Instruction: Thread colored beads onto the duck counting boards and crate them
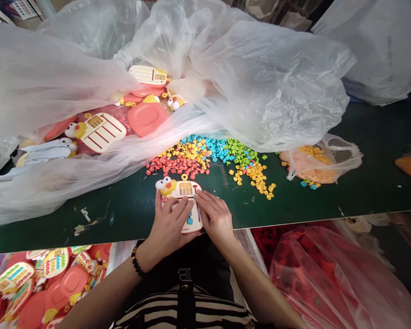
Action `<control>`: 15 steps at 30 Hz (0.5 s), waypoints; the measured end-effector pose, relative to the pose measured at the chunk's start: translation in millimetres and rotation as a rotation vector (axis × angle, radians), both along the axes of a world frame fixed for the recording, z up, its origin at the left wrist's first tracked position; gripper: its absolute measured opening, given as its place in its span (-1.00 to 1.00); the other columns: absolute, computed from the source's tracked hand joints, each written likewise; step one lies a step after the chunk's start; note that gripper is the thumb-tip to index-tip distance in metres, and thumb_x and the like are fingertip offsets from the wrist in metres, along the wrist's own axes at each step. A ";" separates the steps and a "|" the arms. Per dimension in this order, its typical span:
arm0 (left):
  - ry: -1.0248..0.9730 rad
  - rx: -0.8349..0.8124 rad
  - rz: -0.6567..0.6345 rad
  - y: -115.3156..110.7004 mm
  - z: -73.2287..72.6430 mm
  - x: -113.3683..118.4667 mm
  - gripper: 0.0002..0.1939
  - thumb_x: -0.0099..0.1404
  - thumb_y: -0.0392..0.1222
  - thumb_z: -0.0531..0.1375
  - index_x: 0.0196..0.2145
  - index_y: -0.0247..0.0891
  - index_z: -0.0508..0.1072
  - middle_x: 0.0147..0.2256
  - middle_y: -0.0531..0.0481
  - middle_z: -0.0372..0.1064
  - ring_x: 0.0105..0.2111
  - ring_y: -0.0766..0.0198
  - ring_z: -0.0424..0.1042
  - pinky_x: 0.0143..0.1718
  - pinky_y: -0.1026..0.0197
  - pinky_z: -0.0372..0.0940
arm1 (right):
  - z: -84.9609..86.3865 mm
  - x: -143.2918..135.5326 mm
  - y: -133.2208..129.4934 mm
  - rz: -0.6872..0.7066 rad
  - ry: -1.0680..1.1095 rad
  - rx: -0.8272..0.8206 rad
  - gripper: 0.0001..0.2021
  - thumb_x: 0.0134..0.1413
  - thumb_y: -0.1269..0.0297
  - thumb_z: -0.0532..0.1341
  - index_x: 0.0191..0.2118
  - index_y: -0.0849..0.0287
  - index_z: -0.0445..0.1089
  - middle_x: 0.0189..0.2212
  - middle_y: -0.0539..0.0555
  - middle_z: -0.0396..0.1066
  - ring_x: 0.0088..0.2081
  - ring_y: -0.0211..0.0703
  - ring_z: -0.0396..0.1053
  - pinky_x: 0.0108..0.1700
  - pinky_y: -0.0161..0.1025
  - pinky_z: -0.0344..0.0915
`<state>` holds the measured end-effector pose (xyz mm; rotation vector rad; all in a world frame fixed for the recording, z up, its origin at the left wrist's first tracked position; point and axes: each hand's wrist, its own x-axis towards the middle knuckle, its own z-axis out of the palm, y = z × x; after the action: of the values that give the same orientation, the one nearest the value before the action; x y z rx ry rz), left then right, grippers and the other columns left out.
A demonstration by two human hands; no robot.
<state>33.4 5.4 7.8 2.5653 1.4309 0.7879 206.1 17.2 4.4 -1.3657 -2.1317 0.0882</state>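
My feed: toy board (196,214) at the bench's (123,224) front edge. Left hand (167,225) grips it, fingers half curled over its face, blocking my view. Right hand (219,219): fingers bent, close together on its right side; can't tell if gripping. Button piles (180,165) just behind, plastic bag (294,91) crowding the back.

Probably a workshop, bagged toys (95,135), heaped pieces (178,166)

The belt buckle (184,274) bears a letter B.
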 end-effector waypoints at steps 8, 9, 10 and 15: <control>-0.052 0.089 0.013 -5.3 -8.6 -1.6 -0.31 0.24 0.09 0.17 0.18 -0.42 0.15 -0.01 -0.31 0.37 0.05 0.01 0.29 0.27 -0.30 -0.12 | 7.3 -12.2 -0.2 0.157 0.003 -0.063 -0.64 0.15 0.49 0.08 0.00 0.10 0.45 0.00 0.09 0.48 0.20 0.03 0.25 0.08 0.04 0.29; -0.048 0.091 0.022 -5.4 -8.3 -1.4 -0.29 0.24 0.09 0.17 0.19 -0.43 0.13 0.03 -0.34 0.34 0.07 0.00 0.28 0.27 -0.29 -0.12 | 9.4 -10.5 0.7 0.188 0.032 -0.074 -0.64 0.13 0.51 0.07 -0.03 0.11 0.46 -0.01 0.08 0.49 0.20 0.02 0.25 0.10 0.03 0.29; -0.037 0.087 0.024 -5.4 -7.9 -1.2 -0.27 0.24 0.09 0.18 0.20 -0.43 0.12 0.06 -0.35 0.32 0.08 -0.02 0.26 0.27 -0.29 -0.13 | 11.7 -6.1 3.1 0.219 0.064 -0.085 -0.66 0.13 0.51 0.07 -0.08 0.10 0.48 -0.04 0.05 0.50 0.18 -0.01 0.27 0.10 0.02 0.29; 0.024 0.037 -0.009 -4.7 -4.2 -1.6 -0.34 0.16 0.13 0.23 0.13 -0.27 0.29 0.11 -0.17 0.34 -0.03 -0.02 0.29 0.28 -0.32 -0.24 | 23.1 51.2 47.6 -0.038 0.151 0.015 -0.70 0.15 0.47 0.04 -0.16 0.09 0.50 -0.13 0.08 0.54 -0.04 -0.08 0.46 -0.02 -0.04 0.39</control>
<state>31.8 0.7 3.6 2.6150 1.4243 0.7929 257.4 64.9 27.5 -1.3471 -1.9766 0.1553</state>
